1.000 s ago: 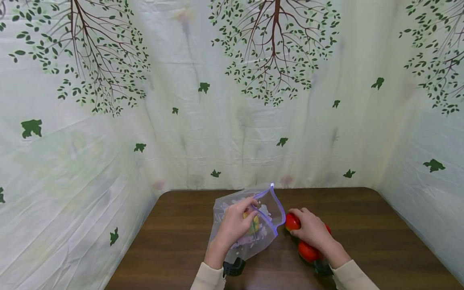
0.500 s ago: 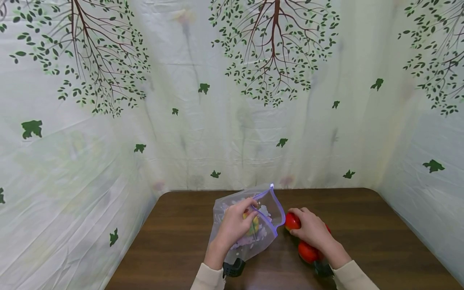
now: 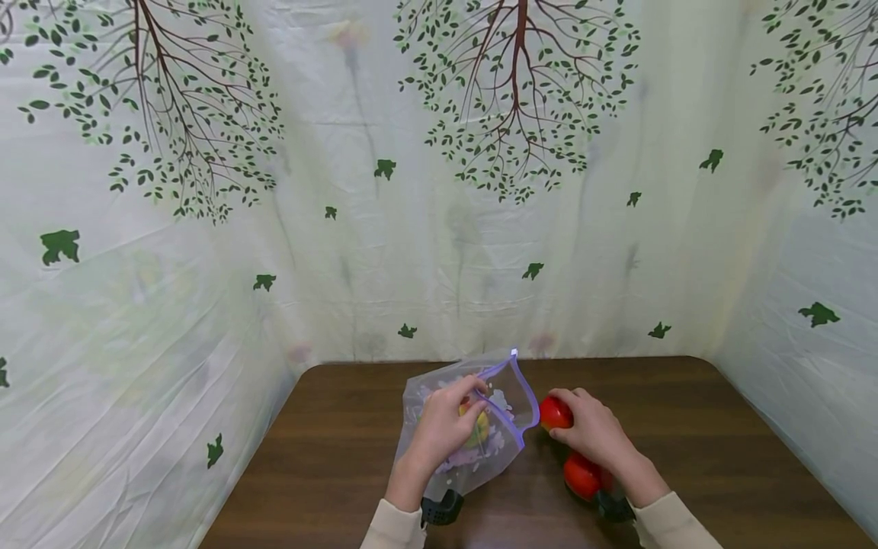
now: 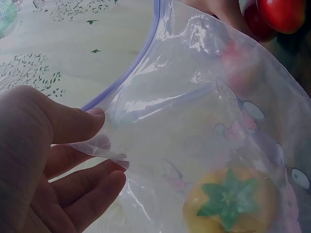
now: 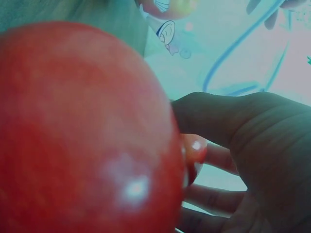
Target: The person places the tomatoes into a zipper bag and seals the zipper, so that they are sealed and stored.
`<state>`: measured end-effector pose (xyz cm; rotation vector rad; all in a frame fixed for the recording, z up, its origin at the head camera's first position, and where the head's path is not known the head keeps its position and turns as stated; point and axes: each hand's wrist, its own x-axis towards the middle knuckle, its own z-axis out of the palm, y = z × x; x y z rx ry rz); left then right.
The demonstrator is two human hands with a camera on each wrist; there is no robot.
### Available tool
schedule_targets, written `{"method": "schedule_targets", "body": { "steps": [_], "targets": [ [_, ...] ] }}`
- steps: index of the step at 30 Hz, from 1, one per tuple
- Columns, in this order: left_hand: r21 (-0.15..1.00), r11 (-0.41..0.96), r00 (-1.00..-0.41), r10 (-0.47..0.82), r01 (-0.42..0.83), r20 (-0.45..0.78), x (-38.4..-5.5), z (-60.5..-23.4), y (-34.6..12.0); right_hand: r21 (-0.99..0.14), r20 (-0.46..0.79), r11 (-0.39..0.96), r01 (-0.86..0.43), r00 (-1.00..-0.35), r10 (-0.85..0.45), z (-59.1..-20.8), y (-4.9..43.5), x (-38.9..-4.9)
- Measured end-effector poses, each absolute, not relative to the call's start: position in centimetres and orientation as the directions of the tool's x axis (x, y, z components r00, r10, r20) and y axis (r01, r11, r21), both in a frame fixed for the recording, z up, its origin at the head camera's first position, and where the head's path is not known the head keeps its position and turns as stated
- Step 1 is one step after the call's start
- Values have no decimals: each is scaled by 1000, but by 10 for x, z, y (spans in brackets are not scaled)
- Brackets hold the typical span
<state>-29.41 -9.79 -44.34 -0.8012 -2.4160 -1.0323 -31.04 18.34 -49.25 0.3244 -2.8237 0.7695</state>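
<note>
My left hand (image 3: 449, 419) pinches the edge of a clear zip bag (image 3: 439, 476) by its purple zip strip, and the bag's mouth stands open to the right. Through the printed film shows a yellow-orange fruit (image 4: 233, 204) with a green star-shaped leaf cap. Just right of the mouth, my right hand (image 3: 593, 427) grips a round, glossy red fruit (image 3: 555, 412), thumb on the near side and fingers over the far side. A second red fruit (image 3: 583, 476) lies on the table below that wrist; up close it fills the left of the right wrist view.
The brown wooden table (image 3: 329, 457) has rounded far corners. Behind and beside it hangs a pale cloth (image 3: 446, 252) printed with trees and leaves. A black wrist device (image 3: 442, 507) sits under the left wrist, over the bag's lower edge.
My right hand has risen slightly with the red fruit, away from the table's near side. The left hand and bag keep their place. A red patch right of the right hand is now hidden.
</note>
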Motion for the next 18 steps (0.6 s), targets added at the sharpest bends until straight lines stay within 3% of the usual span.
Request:
{"method": "schedule_targets", "body": {
  "steps": [18],
  "targets": [
    [527,544,-749,360,653,556,-295,-444,-100,-518,282,811,-273,-949,-140,-483,188,-309]
  ]
}}
